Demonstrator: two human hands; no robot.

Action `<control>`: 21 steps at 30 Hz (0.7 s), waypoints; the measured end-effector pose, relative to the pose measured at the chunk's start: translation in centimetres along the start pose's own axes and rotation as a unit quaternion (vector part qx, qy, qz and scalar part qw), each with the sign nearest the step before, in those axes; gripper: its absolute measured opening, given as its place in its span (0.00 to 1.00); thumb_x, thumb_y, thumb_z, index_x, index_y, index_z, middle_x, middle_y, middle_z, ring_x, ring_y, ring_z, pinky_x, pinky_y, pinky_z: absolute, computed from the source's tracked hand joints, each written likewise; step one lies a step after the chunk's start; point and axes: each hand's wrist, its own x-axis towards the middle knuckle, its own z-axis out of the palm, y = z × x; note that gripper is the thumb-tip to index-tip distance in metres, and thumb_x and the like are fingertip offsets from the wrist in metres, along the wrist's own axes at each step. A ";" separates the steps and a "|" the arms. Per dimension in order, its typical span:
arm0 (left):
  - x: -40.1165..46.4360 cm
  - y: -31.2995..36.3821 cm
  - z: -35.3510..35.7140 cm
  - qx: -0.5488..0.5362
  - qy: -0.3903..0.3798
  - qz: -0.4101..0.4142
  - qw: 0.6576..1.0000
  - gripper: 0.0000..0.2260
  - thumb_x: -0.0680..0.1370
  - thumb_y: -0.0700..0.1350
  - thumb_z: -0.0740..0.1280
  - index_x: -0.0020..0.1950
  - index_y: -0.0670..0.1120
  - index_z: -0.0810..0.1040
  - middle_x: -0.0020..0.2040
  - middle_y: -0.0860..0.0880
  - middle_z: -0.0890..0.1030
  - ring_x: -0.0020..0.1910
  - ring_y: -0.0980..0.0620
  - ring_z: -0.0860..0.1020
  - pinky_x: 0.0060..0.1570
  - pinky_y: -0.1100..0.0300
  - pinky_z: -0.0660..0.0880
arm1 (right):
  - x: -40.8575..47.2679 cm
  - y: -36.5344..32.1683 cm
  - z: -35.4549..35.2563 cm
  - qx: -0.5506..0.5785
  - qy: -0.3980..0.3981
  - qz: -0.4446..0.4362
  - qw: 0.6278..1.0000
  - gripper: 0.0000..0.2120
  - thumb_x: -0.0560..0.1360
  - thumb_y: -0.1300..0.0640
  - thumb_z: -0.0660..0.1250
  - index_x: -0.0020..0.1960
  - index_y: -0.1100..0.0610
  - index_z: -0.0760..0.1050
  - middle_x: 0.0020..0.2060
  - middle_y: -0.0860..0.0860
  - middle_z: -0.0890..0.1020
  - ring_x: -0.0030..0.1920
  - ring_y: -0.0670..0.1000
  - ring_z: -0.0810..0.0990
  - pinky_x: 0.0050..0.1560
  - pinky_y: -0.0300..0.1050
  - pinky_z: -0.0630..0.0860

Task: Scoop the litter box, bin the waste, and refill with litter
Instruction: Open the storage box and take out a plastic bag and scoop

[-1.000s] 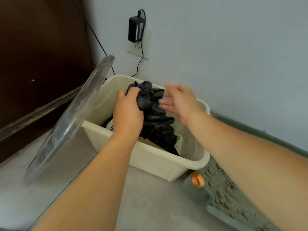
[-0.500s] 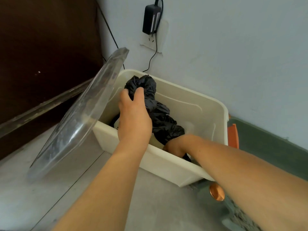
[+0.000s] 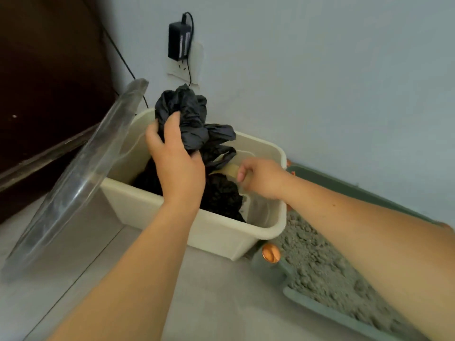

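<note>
Over the cream storage bin (image 3: 211, 232) by the wall, the left hand (image 3: 176, 166) grips a bunched black plastic bag (image 3: 189, 119), fingers curled round it, lifted above the rim. Beside it the right hand (image 3: 263, 178) closes its fingers on a beige scoop handle (image 3: 231, 169) inside the bin. A clear lid (image 3: 73, 183) leans against the bin's left side. Just right, the green litter box (image 3: 315, 303) holds grey litter (image 3: 317, 264) on the floor.
</note>
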 end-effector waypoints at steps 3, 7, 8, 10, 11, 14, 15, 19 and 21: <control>-0.9 3.6 1.5 -0.067 0.008 0.034 0.997 0.27 0.75 0.32 0.65 0.72 0.45 0.64 0.72 0.42 0.58 0.69 0.49 0.65 0.62 0.82 0.53 | -4.3 1.9 -2.4 0.066 0.050 0.035 0.996 0.10 0.74 0.66 0.63 0.39 0.51 0.73 0.34 0.46 0.74 0.32 0.49 0.76 0.27 0.34 0.72; -3.7 8.9 4.1 -0.141 -0.018 0.114 0.983 0.25 0.74 0.32 0.65 0.70 0.41 0.65 0.69 0.38 0.60 0.68 0.45 0.67 0.65 0.78 0.59 | -10.9 5.4 -5.0 0.077 0.131 0.068 0.986 0.09 0.71 0.68 0.65 0.44 0.55 0.77 0.31 0.43 0.72 0.30 0.43 0.70 0.26 0.30 0.66; -4.3 9.7 4.7 -0.154 -0.029 0.131 0.979 0.25 0.74 0.32 0.65 0.70 0.41 0.66 0.68 0.37 0.61 0.68 0.43 0.67 0.68 0.70 0.62 | -12.2 6.2 -5.3 0.073 0.144 0.081 0.983 0.09 0.71 0.67 0.65 0.44 0.55 0.77 0.32 0.43 0.71 0.30 0.44 0.69 0.27 0.33 0.66; -7.8 12.1 6.5 -0.194 -0.094 0.146 0.966 0.24 0.73 0.32 0.65 0.69 0.40 0.67 0.67 0.37 0.62 0.67 0.42 0.67 0.69 0.59 0.65 | -16.8 9.1 -5.9 0.079 0.175 0.135 0.972 0.08 0.72 0.67 0.65 0.43 0.54 0.76 0.34 0.44 0.72 0.29 0.47 0.70 0.28 0.39 0.67; -9.3 12.8 7.0 -0.193 -0.127 0.150 0.961 0.25 0.73 0.31 0.65 0.69 0.41 0.67 0.67 0.37 0.62 0.67 0.42 0.67 0.69 0.60 0.65 | -18.4 10.5 -5.7 0.085 0.183 0.159 0.966 0.08 0.72 0.66 0.65 0.42 0.53 0.76 0.36 0.46 0.74 0.29 0.49 0.72 0.29 0.40 0.68; -14.6 13.9 8.6 -0.163 -0.231 0.168 0.944 0.26 0.73 0.31 0.66 0.69 0.42 0.67 0.69 0.37 0.61 0.68 0.43 0.66 0.65 0.71 0.58 | -23.3 15.0 -4.0 0.079 0.188 0.214 0.955 0.11 0.72 0.65 0.66 0.38 0.50 0.74 0.46 0.50 0.77 0.38 0.53 0.78 0.38 0.43 0.73; -16.0 13.8 9.0 -0.149 -0.262 0.169 0.939 0.26 0.73 0.31 0.66 0.70 0.43 0.67 0.69 0.38 0.61 0.69 0.43 0.65 0.65 0.72 0.56 | -24.5 16.3 -3.1 0.079 0.184 0.229 0.953 0.12 0.72 0.65 0.67 0.36 0.49 0.72 0.48 0.51 0.77 0.41 0.53 0.79 0.39 0.42 0.72; -19.1 11.7 9.7 -0.094 -0.349 0.122 0.924 0.26 0.75 0.34 0.67 0.71 0.44 0.66 0.71 0.41 0.58 0.69 0.48 0.63 0.60 0.80 0.52 | -27.1 20.7 1.6 0.097 0.144 0.301 0.938 0.16 0.73 0.65 0.65 0.32 0.47 0.70 0.40 0.46 0.76 0.41 0.49 0.75 0.43 0.39 0.71; -19.5 10.9 9.6 -0.056 -0.351 0.055 0.933 0.26 0.75 0.38 0.68 0.71 0.45 0.65 0.70 0.42 0.58 0.63 0.51 0.65 0.57 0.80 0.55 | -27.6 22.6 4.3 0.131 0.129 0.316 0.931 0.15 0.73 0.65 0.63 0.33 0.48 0.72 0.43 0.48 0.78 0.45 0.52 0.75 0.49 0.39 0.72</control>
